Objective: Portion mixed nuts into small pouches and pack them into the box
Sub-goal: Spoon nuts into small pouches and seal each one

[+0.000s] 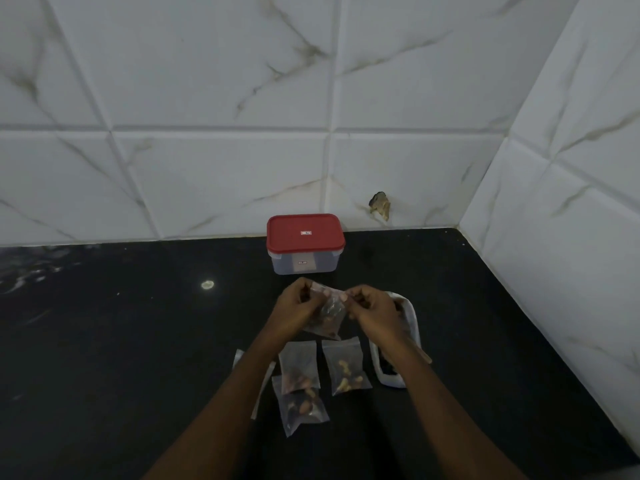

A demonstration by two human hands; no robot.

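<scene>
A white marble-look tiled wall (242,98) rises along the back and right edges of a black countertop (121,341). A clear plastic box (305,261) with its red lid (304,233) on stands at the back edge, left of the back right corner. A white bag (412,317) lies nearer the front, to the right of the hands and partly under the right forearm.

Both hands are raised just in front of the box. The left hand (294,310) and right hand (372,306) each pinch, with curled fingers, one top corner of a small clear pouch (329,313) holding dark nuts.

Three filled pouches lie on the countertop below the hands: one (299,367) overlapping another (303,408) nearer the front edge, and a third (346,367) just beside them to the right. A small pale spot (207,285) marks the countertop to the left of the box.
</scene>
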